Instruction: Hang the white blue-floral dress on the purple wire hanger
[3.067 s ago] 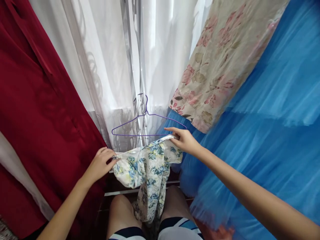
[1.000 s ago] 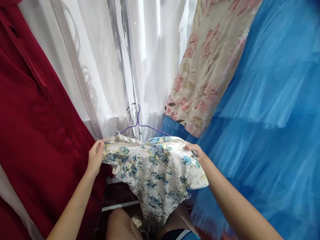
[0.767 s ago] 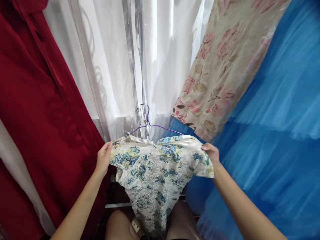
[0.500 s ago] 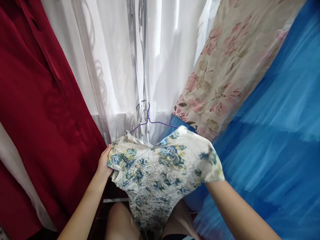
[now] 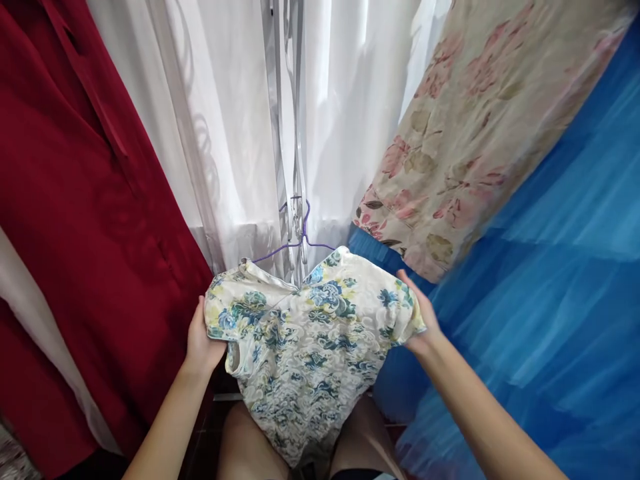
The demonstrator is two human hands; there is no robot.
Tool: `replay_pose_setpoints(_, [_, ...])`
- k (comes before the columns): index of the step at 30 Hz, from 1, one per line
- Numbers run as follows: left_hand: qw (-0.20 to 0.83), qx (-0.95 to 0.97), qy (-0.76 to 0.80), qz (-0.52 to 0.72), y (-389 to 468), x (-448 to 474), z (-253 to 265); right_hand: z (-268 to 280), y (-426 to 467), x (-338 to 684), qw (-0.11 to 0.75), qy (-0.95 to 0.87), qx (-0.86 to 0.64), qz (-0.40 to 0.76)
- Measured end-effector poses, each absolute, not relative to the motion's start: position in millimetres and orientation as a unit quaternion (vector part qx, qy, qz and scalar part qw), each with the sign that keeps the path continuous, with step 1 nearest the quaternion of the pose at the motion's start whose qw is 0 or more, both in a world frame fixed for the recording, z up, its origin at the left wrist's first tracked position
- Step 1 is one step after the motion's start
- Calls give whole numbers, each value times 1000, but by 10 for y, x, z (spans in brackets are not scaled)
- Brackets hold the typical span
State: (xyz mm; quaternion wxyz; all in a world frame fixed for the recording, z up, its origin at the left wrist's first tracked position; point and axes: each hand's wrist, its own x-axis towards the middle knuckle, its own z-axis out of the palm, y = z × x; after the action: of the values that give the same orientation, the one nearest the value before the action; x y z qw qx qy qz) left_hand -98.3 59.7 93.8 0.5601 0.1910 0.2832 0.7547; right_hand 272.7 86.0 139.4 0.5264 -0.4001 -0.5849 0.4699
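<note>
A white floral top (image 5: pixel 315 333) with blue, green and yellow flowers, short sleeves and a V-shaped neck hangs on a purple hanger (image 5: pixel 274 253). My left hand (image 5: pixel 203 341) is closed at the edge of the sleeve on the left, fingers mostly behind the cloth. At the opposite sleeve, my right hand (image 5: pixel 424 321) grips the hem, its thumb side showing and the other fingers hidden underneath. Between the two hands the top is spread wide. Its lower end narrows down between my knees.
White curtains (image 5: pixel 235 133) hang behind, with pale straps (image 5: pixel 287 133) down the middle near the hanger hook. Dark red cloth (image 5: pixel 100 233) hangs at left. To the right are beige cloth with pink flowers (image 5: pixel 450 153) and blue tulle (image 5: pixel 540 300).
My right hand, hidden by the sleeve before, now shows outside at its hem. That sleeve has moved left and lies flatter. My left hand is slightly lower and further left.
</note>
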Motion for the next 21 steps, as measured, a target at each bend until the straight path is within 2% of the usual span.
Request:
replay_pose_setpoints(4, [534,219,293,762,510,-999,1147,1722,635,2958,435,-519,-379,631])
replay_pose_setpoints(6, [509,259,282,771,509,-1003,1304,1869,529,2901,411,-504,-371,663])
replay_pose_setpoints(10, [415,402,232,782,496,-1030,1561,1986,342,2640,495,-422,-348,675])
replay_pose_setpoints(12, [314,480,260,777,461,-1046,1600,1953,245,2554,544,-383,-351,659])
replay_pose_setpoints(14, [143,556,339,746,416,-1046,1588,1889,116,2523,575,-379,-356,631])
replay_pose_setpoints(17, [-131,655,428,609,378,-990,1529,1777,-175,2539,545,-451,-370,602])
replay_pose_setpoints(19, [-199,708,445,511,401,-910,1461,1691,-410,2546,475,-532,-384,586])
replay_pose_setpoints(21, [-175,746,448,460,460,-793,1343,1579,-621,2516,409,-607,-373,570])
